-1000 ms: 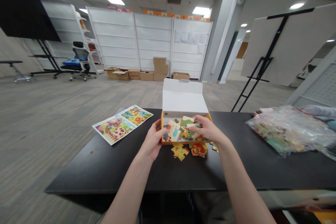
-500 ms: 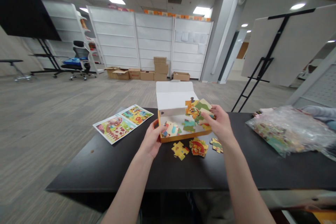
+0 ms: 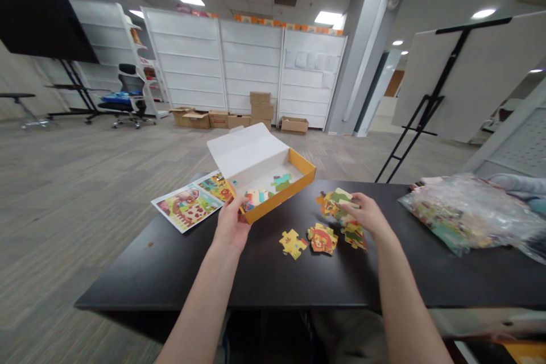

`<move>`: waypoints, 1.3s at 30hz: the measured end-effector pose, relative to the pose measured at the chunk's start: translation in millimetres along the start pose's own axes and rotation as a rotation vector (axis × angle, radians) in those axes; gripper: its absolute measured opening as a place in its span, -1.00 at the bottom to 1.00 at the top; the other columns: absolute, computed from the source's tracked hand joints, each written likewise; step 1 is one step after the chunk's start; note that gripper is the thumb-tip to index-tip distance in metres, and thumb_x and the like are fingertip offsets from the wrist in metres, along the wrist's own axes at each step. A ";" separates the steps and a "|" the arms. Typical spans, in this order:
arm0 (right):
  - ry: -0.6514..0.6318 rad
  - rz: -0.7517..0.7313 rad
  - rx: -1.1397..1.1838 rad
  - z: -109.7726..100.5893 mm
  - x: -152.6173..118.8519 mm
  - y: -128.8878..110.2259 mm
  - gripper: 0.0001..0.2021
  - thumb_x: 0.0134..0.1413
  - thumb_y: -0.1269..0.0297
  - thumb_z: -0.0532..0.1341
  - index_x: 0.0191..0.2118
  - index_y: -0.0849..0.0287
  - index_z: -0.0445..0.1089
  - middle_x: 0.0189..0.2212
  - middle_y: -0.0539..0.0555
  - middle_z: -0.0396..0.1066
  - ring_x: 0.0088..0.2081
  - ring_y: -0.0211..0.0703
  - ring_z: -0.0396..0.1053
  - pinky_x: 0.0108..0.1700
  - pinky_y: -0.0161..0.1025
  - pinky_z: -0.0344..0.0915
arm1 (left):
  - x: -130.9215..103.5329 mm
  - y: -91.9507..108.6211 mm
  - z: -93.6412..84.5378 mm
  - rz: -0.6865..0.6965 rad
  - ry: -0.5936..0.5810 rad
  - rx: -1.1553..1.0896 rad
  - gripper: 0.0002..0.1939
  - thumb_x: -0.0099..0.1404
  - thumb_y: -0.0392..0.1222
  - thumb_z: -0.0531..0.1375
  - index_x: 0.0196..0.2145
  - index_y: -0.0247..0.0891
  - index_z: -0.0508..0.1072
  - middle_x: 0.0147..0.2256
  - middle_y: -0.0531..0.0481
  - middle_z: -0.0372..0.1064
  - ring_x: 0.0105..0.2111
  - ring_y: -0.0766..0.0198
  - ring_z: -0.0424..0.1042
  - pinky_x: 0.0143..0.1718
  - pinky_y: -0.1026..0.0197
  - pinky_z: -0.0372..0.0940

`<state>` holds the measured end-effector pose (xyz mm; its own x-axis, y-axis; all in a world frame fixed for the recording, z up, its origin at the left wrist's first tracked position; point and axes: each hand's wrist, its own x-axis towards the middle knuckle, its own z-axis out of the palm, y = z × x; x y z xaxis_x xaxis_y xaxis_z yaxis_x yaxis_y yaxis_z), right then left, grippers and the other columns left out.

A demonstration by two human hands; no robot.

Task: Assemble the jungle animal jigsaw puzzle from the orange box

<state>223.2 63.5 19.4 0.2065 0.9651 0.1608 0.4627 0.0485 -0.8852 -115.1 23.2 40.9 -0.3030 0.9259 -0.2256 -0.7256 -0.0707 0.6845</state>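
Observation:
My left hand (image 3: pixel 232 224) grips the near left corner of an open cardboard box (image 3: pixel 279 199), white inside with yellow-orange walls. The box is tilted above the table, its white lid (image 3: pixel 249 148) folded back. A few puzzle pieces (image 3: pixel 281 182) lie inside it. Low over the table, my right hand (image 3: pixel 367 213) is closed on several puzzle pieces (image 3: pixel 336 205). Just below them are more pieces, partly hidden. In front of the box lie a yellow puzzle piece (image 3: pixel 292 244) and a piece with a red and orange picture (image 3: pixel 322 238).
A printed picture sheet (image 3: pixel 183 207) lies on the black table (image 3: pixel 273 281) at the left, partly behind the box. A clear plastic bag (image 3: pixel 473 213) with colourful contents lies on the right. Cardboard boxes (image 3: pixel 260 111) and white shelves (image 3: pixel 251 68) stand across the room.
My left hand has moved the box left and turned it at a slant. My right hand has come out of the box with puzzle pieces, moving right and down toward the table.

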 end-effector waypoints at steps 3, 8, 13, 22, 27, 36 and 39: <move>-0.139 0.017 -0.110 10.7 2.9 5.8 -0.70 -0.07 0.15 0.38 -0.22 0.18 0.41 -0.28 0.19 0.60 -0.30 0.05 0.59 -0.34 -0.14 0.51 | -2.4 -3.6 2.7 -0.028 -0.025 0.026 -0.59 -0.03 -0.46 0.25 -0.18 -0.26 0.43 -0.32 0.03 0.54 -0.39 0.26 0.55 -0.44 0.29 0.43; -0.120 -0.064 -0.370 21.5 7.6 8.5 -0.71 0.00 0.16 0.35 -0.18 0.21 0.45 -0.21 0.25 0.58 -0.16 0.12 0.57 -0.11 0.00 0.48 | -7.9 -11.2 7.2 -0.044 -0.067 0.057 -0.57 -0.04 -0.46 0.28 -0.17 -0.26 0.44 -0.34 0.04 0.53 -0.44 0.30 0.52 -0.46 0.30 0.41; -0.112 -0.132 -0.495 21.7 7.5 11.4 -0.67 0.03 0.15 0.33 -0.11 0.21 0.48 -0.17 0.25 0.57 -0.13 0.09 0.54 -0.03 0.01 0.44 | -10.5 -16.1 10.8 -0.061 -0.072 0.090 -0.42 -0.04 -0.47 0.30 -0.02 -0.23 0.39 -0.26 -0.03 0.57 -0.38 0.24 0.55 -0.43 0.27 0.41; 0.345 -0.327 -0.086 8.6 -19.7 -54.7 -0.70 0.18 0.05 0.20 -0.16 0.18 0.48 -0.23 0.19 0.56 -0.22 -0.01 0.50 -0.17 -0.14 0.41 | -19.0 -26.1 18.7 -0.066 -0.118 0.152 -0.29 0.02 -0.42 0.37 0.12 -0.21 0.30 -0.17 -0.11 0.56 -0.32 0.18 0.58 -0.38 0.24 0.43; -0.202 -0.468 -0.290 35.2 -36.2 -85.5 -0.73 0.25 0.06 0.19 -0.20 0.14 0.51 -0.26 0.12 0.56 -0.27 -0.07 0.48 -0.17 -0.17 0.37 | -23.0 -34.3 21.2 -0.098 -0.184 0.203 -0.26 0.05 -0.36 0.42 0.16 -0.20 0.26 -0.10 -0.18 0.54 -0.29 0.13 0.59 -0.33 0.17 0.48; -0.471 -0.627 -0.577 76.0 -37.5 -110.6 -0.71 0.19 0.28 0.27 0.02 0.19 0.44 -0.03 0.23 0.50 0.01 0.06 0.43 0.02 -0.13 0.30 | -29.6 -41.4 27.2 -0.099 -0.286 0.248 -0.25 0.03 -0.32 0.46 0.15 -0.21 0.30 -0.08 -0.16 0.53 -0.22 0.15 0.56 -0.24 0.19 0.46; -0.483 -0.592 -0.638 77.8 -41.8 -110.1 -0.80 0.14 0.31 0.29 -0.11 0.21 0.47 -0.17 0.18 0.51 -0.10 0.03 0.44 -0.08 -0.17 0.28 | -29.9 -44.3 27.9 -0.100 -0.283 0.257 -0.24 0.03 -0.34 0.45 0.16 -0.21 0.29 -0.07 -0.15 0.52 -0.17 0.15 0.56 -0.19 0.19 0.45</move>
<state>96.5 37.8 76.1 -0.5153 0.8379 0.1801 0.7838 0.5457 -0.2964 -56.7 9.1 36.7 -0.0301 0.9917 -0.1249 -0.5536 0.0875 0.8282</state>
